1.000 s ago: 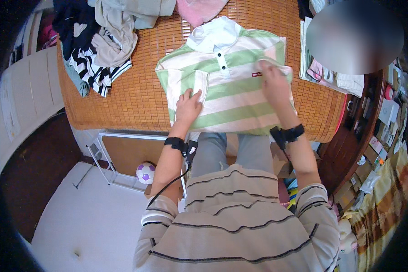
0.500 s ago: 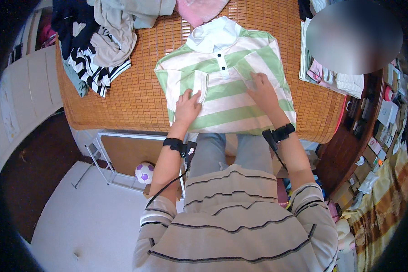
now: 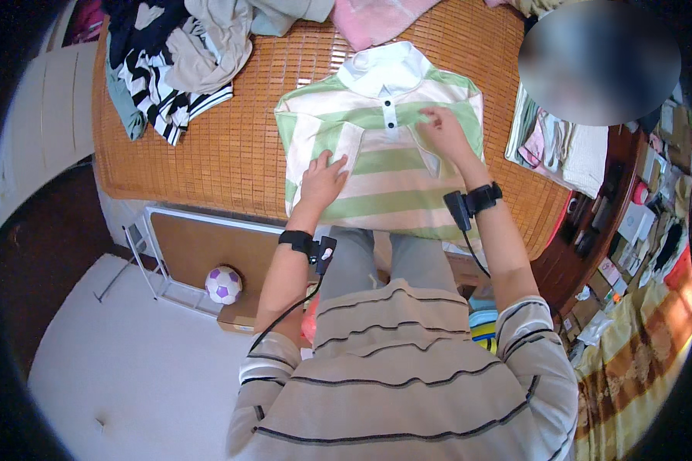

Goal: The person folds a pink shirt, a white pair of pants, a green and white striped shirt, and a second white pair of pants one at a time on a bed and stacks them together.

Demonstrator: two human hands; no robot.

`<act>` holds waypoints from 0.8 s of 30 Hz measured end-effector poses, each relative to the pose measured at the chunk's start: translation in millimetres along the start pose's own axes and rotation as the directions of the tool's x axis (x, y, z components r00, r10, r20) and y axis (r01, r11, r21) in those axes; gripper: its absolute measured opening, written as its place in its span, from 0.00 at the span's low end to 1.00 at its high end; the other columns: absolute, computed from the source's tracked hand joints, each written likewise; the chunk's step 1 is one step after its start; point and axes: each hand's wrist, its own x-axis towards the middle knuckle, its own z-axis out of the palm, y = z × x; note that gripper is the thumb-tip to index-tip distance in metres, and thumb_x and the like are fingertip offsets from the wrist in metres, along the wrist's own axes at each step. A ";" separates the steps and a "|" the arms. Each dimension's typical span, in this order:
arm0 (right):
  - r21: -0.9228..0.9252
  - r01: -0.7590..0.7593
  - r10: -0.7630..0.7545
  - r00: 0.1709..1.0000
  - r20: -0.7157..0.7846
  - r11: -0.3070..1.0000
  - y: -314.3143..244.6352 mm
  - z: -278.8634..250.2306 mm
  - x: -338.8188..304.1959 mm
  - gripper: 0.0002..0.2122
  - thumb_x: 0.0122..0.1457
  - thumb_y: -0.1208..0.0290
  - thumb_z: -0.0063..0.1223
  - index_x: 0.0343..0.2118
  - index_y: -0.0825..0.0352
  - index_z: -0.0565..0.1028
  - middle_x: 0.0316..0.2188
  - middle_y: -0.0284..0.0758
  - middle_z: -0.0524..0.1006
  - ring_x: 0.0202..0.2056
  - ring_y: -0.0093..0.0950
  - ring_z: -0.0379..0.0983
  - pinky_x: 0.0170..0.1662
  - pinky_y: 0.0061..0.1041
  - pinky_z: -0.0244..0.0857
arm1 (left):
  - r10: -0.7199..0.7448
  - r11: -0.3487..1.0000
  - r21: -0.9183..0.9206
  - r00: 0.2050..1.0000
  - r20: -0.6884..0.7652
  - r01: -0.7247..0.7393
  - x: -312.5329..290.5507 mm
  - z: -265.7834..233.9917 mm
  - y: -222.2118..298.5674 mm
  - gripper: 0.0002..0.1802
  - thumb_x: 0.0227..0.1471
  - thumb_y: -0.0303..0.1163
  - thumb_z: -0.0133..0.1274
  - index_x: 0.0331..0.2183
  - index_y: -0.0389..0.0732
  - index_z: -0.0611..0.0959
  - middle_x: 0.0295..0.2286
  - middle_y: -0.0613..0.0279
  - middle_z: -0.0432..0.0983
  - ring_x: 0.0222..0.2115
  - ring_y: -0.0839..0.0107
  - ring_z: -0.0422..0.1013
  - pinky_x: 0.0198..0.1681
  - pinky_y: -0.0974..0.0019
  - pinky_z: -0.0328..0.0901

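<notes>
A green-and-white striped polo shirt with a white collar and two dark buttons lies front up on the bamboo mat. Both its sleeves are folded inward across the front. My left hand rests with spread fingers on the sleeve at the left, near its cuff. Over the upper part of the other folded sleeve is my right hand, fingers apart and slightly bent, holding nothing. Whether its fingertips touch the cloth is unclear.
A loose heap of clothes lies at the far left of the bamboo mat. Beyond the collar is a pink fluffy cloth. Folded clothes stand at the right edge. A white-and-purple ball sits below the mat's front edge.
My right hand has moved up along the right sleeve, which now lies folded further in with its cuff showing. My left hand stays on the left sleeve. The view has shifted slightly.
</notes>
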 end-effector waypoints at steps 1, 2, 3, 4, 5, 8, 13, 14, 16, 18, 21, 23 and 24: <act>0.076 0.034 -0.031 0.999 -0.042 0.997 -7.1 -1.2 12.5 0.21 0.41 0.70 0.53 0.42 0.69 0.67 0.36 0.44 0.68 0.31 0.30 0.66 0.38 0.25 0.62 | -0.009 0.999 -0.047 1.000 -0.018 0.008 1.1 1.5 -2.0 0.19 0.41 0.39 0.50 0.41 0.55 0.75 0.43 0.59 0.62 0.41 0.60 0.61 0.40 0.56 0.60; 0.066 0.041 -0.039 0.999 -0.029 0.997 -14.3 -2.6 24.2 0.21 0.41 0.70 0.53 0.42 0.69 0.67 0.36 0.44 0.68 0.31 0.30 0.66 0.38 0.25 0.62 | -0.023 0.998 -0.057 0.999 -0.026 0.021 1.1 3.4 -3.5 0.19 0.41 0.39 0.50 0.41 0.55 0.75 0.43 0.59 0.62 0.41 0.60 0.61 0.40 0.56 0.60; 0.069 0.059 -0.051 0.993 -0.106 0.996 -22.8 -4.5 36.8 0.23 0.40 0.71 0.54 0.44 0.69 0.66 0.38 0.44 0.68 0.32 0.30 0.67 0.38 0.25 0.62 | -0.052 0.997 -0.061 0.999 -0.005 0.052 2.4 4.2 -3.1 0.19 0.41 0.38 0.49 0.40 0.56 0.75 0.43 0.60 0.62 0.41 0.60 0.61 0.40 0.54 0.60; 0.074 0.076 -0.062 0.981 -0.187 0.994 -29.1 -4.7 49.5 0.25 0.39 0.72 0.54 0.45 0.70 0.65 0.40 0.45 0.68 0.33 0.29 0.67 0.38 0.25 0.62 | -0.077 0.995 -0.063 0.997 0.017 0.078 3.6 3.9 -2.5 0.18 0.41 0.38 0.49 0.40 0.56 0.76 0.43 0.61 0.62 0.42 0.61 0.61 0.40 0.53 0.60; 0.064 0.086 -0.073 0.982 -0.176 0.994 -23.3 -1.5 65.6 0.25 0.39 0.72 0.54 0.45 0.70 0.65 0.40 0.45 0.68 0.33 0.29 0.67 0.38 0.25 0.62 | -0.089 0.993 -0.072 0.996 0.008 0.089 4.5 3.4 -2.1 0.18 0.41 0.38 0.49 0.40 0.56 0.76 0.43 0.61 0.62 0.42 0.61 0.61 0.40 0.53 0.60; -0.092 0.238 -0.255 0.892 -0.373 0.967 -2.0 1.3 108.9 0.32 0.36 0.74 0.56 0.48 0.74 0.59 0.41 0.45 0.67 0.33 0.28 0.69 0.37 0.24 0.64 | -0.123 0.986 -0.104 0.991 0.050 0.128 6.3 2.4 2.8 0.18 0.42 0.36 0.49 0.40 0.56 0.75 0.43 0.61 0.62 0.44 0.63 0.60 0.39 0.50 0.59; 0.223 0.130 -0.075 0.968 -0.241 0.966 -23.3 0.0 123.6 0.33 0.35 0.78 0.55 0.49 0.76 0.58 0.34 0.40 0.71 0.21 0.23 0.68 0.23 0.19 0.63 | -0.125 0.990 -0.061 0.992 0.013 0.126 6.7 3.1 2.7 0.17 0.41 0.35 0.48 0.39 0.56 0.76 0.41 0.58 0.63 0.43 0.60 0.60 0.41 0.57 0.62; 0.274 0.092 -0.039 0.981 -0.192 0.957 -10.4 -2.3 126.9 0.31 0.35 0.78 0.55 0.48 0.75 0.60 0.32 0.39 0.71 0.21 0.22 0.67 0.22 0.18 0.62 | -0.131 0.989 -0.067 0.991 0.014 0.132 6.6 4.3 4.7 0.17 0.41 0.35 0.48 0.39 0.56 0.76 0.41 0.58 0.63 0.43 0.60 0.60 0.41 0.57 0.62; 0.402 0.052 0.003 0.991 -0.134 0.914 -9.6 -0.8 123.0 0.20 0.38 0.76 0.54 0.38 0.71 0.71 0.28 0.35 0.72 0.19 0.20 0.66 0.23 0.17 0.60 | -0.152 0.988 -0.049 0.988 -0.041 0.150 9.4 1.9 8.7 0.17 0.41 0.34 0.47 0.38 0.55 0.76 0.37 0.57 0.65 0.39 0.58 0.64 0.39 0.58 0.63; 0.329 0.010 0.025 0.994 -0.103 0.944 -8.2 -4.4 113.6 0.16 0.39 0.75 0.53 0.35 0.71 0.73 0.29 0.34 0.72 0.20 0.19 0.65 0.23 0.17 0.59 | -0.184 0.979 -0.074 0.981 0.053 0.188 16.8 0.1 6.3 0.17 0.42 0.35 0.46 0.39 0.53 0.75 0.37 0.57 0.66 0.37 0.57 0.65 0.39 0.58 0.63; 0.283 -0.048 0.063 0.997 -0.044 0.958 -18.1 -12.0 86.4 0.09 0.42 0.75 0.50 0.28 0.68 0.76 0.26 0.31 0.71 0.24 0.19 0.65 0.27 0.17 0.59 | -0.231 0.945 -0.206 0.965 0.124 0.253 35.8 -11.4 12.1 0.17 0.44 0.36 0.46 0.40 0.49 0.74 0.36 0.57 0.68 0.32 0.57 0.67 0.38 0.59 0.63; 0.276 0.170 -0.121 0.975 -0.184 0.946 -12.4 -14.9 72.7 0.09 0.41 0.76 0.50 0.28 0.65 0.77 0.22 0.29 0.68 0.29 0.21 0.64 0.32 0.17 0.57 | -0.249 0.913 -0.309 0.963 0.098 0.267 52.7 -25.2 20.8 0.18 0.45 0.35 0.47 0.41 0.47 0.73 0.35 0.57 0.69 0.30 0.58 0.68 0.37 0.61 0.63; 0.280 0.201 -0.169 0.976 -0.134 0.939 -15.2 -19.1 64.6 0.10 0.39 0.80 0.49 0.26 0.61 0.78 0.23 0.30 0.66 0.32 0.24 0.63 0.36 0.17 0.55 | -0.249 0.831 -0.513 0.969 0.001 0.214 61.8 -31.1 26.4 0.19 0.44 0.34 0.49 0.42 0.45 0.72 0.35 0.56 0.69 0.30 0.61 0.68 0.36 0.63 0.63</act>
